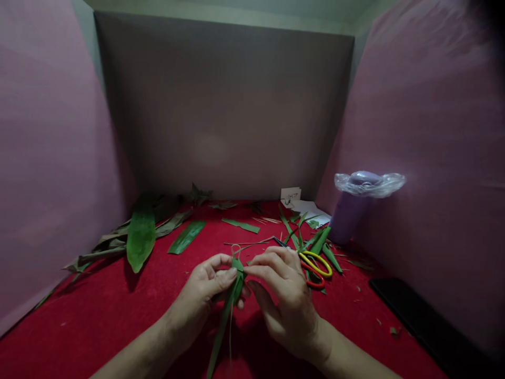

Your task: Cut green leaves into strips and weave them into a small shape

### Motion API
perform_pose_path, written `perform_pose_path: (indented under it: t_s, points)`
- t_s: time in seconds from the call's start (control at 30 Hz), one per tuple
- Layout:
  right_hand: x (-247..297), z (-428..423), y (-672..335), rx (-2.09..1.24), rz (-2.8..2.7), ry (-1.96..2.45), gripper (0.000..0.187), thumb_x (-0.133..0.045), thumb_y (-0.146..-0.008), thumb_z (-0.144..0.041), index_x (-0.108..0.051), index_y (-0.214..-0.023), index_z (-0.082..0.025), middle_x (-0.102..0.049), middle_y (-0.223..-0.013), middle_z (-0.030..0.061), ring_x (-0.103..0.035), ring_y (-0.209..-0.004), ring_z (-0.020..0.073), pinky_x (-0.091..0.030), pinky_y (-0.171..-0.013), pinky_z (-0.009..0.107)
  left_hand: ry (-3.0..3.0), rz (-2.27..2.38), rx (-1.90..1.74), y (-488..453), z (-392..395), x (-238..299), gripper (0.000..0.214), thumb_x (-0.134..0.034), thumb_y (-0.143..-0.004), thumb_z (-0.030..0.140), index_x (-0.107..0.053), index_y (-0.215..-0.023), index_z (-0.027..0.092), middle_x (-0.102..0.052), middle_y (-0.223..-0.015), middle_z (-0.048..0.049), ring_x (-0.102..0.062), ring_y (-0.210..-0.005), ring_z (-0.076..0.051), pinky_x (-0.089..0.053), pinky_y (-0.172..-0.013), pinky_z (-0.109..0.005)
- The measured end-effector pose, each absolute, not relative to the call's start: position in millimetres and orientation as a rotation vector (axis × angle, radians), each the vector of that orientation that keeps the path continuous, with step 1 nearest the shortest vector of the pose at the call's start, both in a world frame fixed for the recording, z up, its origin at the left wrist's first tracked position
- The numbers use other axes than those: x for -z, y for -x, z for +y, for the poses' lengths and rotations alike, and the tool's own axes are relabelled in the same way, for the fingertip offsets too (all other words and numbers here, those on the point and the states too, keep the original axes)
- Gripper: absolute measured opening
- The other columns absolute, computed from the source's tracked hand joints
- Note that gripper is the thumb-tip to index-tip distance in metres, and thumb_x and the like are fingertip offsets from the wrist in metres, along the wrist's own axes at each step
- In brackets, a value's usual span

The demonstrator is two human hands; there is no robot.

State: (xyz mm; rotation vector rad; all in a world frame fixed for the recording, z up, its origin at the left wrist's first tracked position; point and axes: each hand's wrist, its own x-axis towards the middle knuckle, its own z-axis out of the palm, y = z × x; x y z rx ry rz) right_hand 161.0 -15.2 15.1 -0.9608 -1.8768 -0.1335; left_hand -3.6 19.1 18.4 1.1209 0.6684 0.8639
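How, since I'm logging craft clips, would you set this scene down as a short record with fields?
Left hand: holds a folded green leaf piece between thumb and fingers
Right hand: fingertips at the leaf piece's side; grip unclear
Tool: scissors with yellow and red handles, beside the right hand, partly hidden by it
Left side: broad green leaf, withered leaves
Right side: purple container topped with clear plastic, black flat object
Back right: white papers
Base: red surface

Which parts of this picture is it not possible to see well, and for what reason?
In the head view:
Left hand: some fingers hidden behind the leaf.
Scissors: partly covered by the right hand.
Card: writing too small to read.
Black object: cut off by the bottom edge.
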Motion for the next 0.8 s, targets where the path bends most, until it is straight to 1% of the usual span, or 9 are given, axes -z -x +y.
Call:
perform_pose_path:
  t_s: [0.13,0.27,0.4,0.57,0.63,0.8]
  points:
    - [-13.5,-13.5,-160.6,0.121,-1.866,0.968,0.020,-0.052,-0.079,-0.009,-0.061,-0.093,-0.020,-0.062,-0.084,0.0047,-0.048,-0.084,0.0218,-0.036,-0.077,0.040,-1.089,0.663,-0.908,2.3,17.7,-20.4,0.008,-0.056,-0.081,0.023,-0.055,-0.084,0.016,-0.066,-0.069,-0.0037,-0.061,-0.056,-0.014,-0.049,-0.057,-0.026]
    - [-11.6,-13.8,-161.2,0.123,-1.850,0.985,0.016,-0.052,-0.080,-0.012,-0.060,-0.091,-0.020,-0.062,-0.084,0.0047,-0.048,-0.085,0.0220,-0.035,-0.078,0.040,-1.047,0.635,-0.936,1.5,17.1,-21.8,0.006,-0.058,-0.079,0.021,-0.057,-0.084,0.017,-0.066,-0.072,-0.0031,-0.063,-0.066,-0.016,-0.052,-0.064,-0.031]
    - [-9.7,-12.0,-162.0,0.112,-1.838,1.002,0.013,-0.052,-0.081,-0.013,-0.059,-0.090,-0.019,-0.061,-0.084,0.0048,-0.049,-0.085,0.0219,-0.035,-0.078,0.040,-1.046,0.604,-0.936,1.4,15.5,-21.3,0.011,-0.058,-0.078,0.017,-0.059,-0.090,0.016,-0.069,-0.081,-0.0046,-0.064,-0.071,-0.015,-0.051,-0.073,-0.031]
    - [-6.0,-10.8,-162.6,0.076,-1.851,1.029,0.014,-0.053,-0.080,-0.013,-0.058,-0.091,-0.019,-0.061,-0.085,0.0051,-0.049,-0.085,0.0220,-0.036,-0.078,0.040,-1.082,0.628,-0.922,0.8,14.0,-20.1,0.013,-0.059,-0.076,0.014,-0.059,-0.089,0.017,-0.070,-0.080,-0.0045,-0.063,-0.073,-0.016,-0.050,-0.074,-0.034]
    - [-4.6,-11.1,-162.3,0.064,-1.860,1.008,0.015,-0.052,-0.080,-0.012,-0.058,-0.092,-0.019,-0.061,-0.086,0.0053,-0.050,-0.085,0.0220,-0.036,-0.078,0.040,-1.123,0.637,-0.911,0.4,14.6,-18.9,0.014,-0.062,-0.075,0.016,-0.060,-0.089,0.016,-0.070,-0.078,-0.0046,-0.064,-0.070,-0.016,-0.050,-0.073,-0.033]
    - [-3.6,-11.2,-160.9,0.057,-1.860,0.964,0.016,-0.051,-0.080,-0.010,-0.058,-0.092,-0.019,-0.061,-0.087,0.0056,-0.050,-0.084,0.0216,-0.036,-0.078,0.040,-1.224,0.662,-0.943,-1.0,16.9,-18.8,0.013,-0.067,-0.071,0.019,-0.064,-0.083,0.014,-0.068,-0.076,-0.0029,-0.062,-0.068,-0.014,-0.048,-0.068,-0.025]
